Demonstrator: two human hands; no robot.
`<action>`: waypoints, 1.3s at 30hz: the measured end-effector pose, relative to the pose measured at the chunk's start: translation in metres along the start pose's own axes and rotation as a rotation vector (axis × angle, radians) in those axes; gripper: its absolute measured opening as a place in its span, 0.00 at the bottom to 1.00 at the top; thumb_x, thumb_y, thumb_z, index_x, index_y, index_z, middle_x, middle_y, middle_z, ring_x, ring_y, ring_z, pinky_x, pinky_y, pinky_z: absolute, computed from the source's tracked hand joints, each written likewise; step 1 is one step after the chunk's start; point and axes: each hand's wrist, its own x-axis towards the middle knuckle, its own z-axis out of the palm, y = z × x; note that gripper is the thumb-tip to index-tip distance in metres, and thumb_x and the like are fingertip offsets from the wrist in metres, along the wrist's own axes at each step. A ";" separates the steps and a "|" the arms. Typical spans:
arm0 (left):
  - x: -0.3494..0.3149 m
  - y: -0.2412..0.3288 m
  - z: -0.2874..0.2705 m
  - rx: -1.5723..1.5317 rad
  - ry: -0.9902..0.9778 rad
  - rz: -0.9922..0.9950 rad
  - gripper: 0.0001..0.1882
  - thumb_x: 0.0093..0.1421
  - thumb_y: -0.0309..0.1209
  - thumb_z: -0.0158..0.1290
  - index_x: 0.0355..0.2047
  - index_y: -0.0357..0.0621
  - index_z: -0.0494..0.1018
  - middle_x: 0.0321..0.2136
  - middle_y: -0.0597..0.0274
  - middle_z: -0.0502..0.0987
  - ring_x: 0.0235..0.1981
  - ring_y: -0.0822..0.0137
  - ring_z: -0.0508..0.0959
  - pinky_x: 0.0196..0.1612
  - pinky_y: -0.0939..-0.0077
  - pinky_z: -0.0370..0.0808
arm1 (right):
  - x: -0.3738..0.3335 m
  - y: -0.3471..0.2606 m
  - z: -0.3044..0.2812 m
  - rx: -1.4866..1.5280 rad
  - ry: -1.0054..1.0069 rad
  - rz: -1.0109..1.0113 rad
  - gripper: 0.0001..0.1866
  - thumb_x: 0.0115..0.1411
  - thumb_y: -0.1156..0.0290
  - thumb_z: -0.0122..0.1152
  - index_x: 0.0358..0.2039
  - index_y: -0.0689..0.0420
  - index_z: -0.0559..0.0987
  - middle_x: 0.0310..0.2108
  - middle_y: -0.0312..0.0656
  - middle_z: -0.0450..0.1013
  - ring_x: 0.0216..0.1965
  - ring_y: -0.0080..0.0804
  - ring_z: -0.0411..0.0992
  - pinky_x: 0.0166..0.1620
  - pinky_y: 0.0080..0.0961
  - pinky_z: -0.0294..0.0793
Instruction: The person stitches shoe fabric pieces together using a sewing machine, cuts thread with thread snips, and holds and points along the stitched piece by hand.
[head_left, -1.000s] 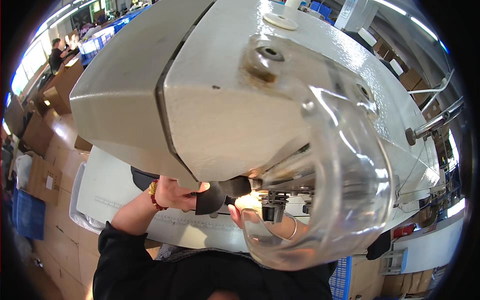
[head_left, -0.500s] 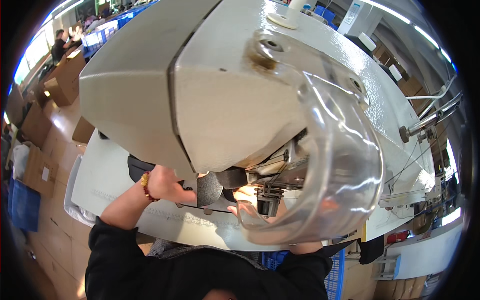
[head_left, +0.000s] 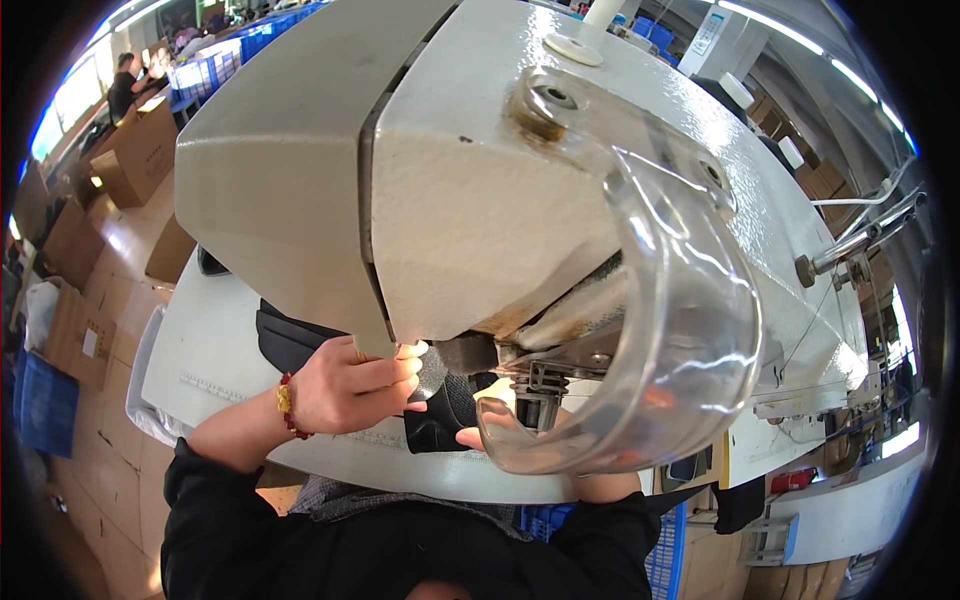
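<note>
A large cream sewing machine head (head_left: 480, 210) stands before me, with a clear curved guard (head_left: 690, 330) on its right. Under it lies a black padded piece (head_left: 436, 425) with a textured patch and a smooth lower edge. My left hand (head_left: 350, 388), wearing a red and yellow bracelet, has its fingers curled closed at the left edge of this piece. What it pinches is hidden. My right hand (head_left: 474, 438) shows only in part beside and behind the guard, its thumb and fingers gripping the piece's right side. Another black part (head_left: 285, 340) lies left of my left hand.
The pale machine table (head_left: 210, 350) carries a printed ruler scale along its front. A white bin (head_left: 150, 375) hangs at its left edge. Cardboard boxes (head_left: 135, 155) and a blue bin (head_left: 48, 405) stand on the floor. A person (head_left: 125, 88) sits far left.
My left hand's fingers have curled in from a more stretched pose. The black padded piece has shifted and turned, showing its lower edge nearer me. My right hand stays near the guard.
</note>
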 end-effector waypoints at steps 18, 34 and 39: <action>-0.027 -0.020 0.040 0.238 -0.044 -0.180 0.16 0.43 0.33 0.72 0.28 0.46 0.76 0.35 0.61 0.77 0.35 0.56 0.78 0.36 0.59 0.75 | -0.017 0.024 -0.050 0.154 0.349 -0.074 0.29 0.61 0.51 0.67 0.52 0.61 0.75 0.46 0.42 0.71 0.46 0.34 0.71 0.50 0.28 0.72; -0.020 -0.074 0.023 -0.052 -0.045 -0.214 0.25 0.49 0.48 0.73 0.32 0.40 0.78 0.29 0.61 0.77 0.28 0.60 0.77 0.31 0.67 0.74 | 0.015 -0.049 -0.045 -0.340 1.014 0.005 0.22 0.55 0.61 0.73 0.46 0.60 0.82 0.41 0.45 0.73 0.39 0.40 0.76 0.40 0.28 0.78; -0.027 -0.072 0.035 -0.183 -0.071 -0.283 0.26 0.50 0.48 0.73 0.36 0.39 0.77 0.30 0.60 0.77 0.29 0.60 0.77 0.33 0.66 0.75 | 0.023 -0.057 -0.050 -0.345 1.114 0.041 0.19 0.54 0.73 0.68 0.46 0.63 0.82 0.40 0.49 0.74 0.38 0.43 0.77 0.40 0.32 0.79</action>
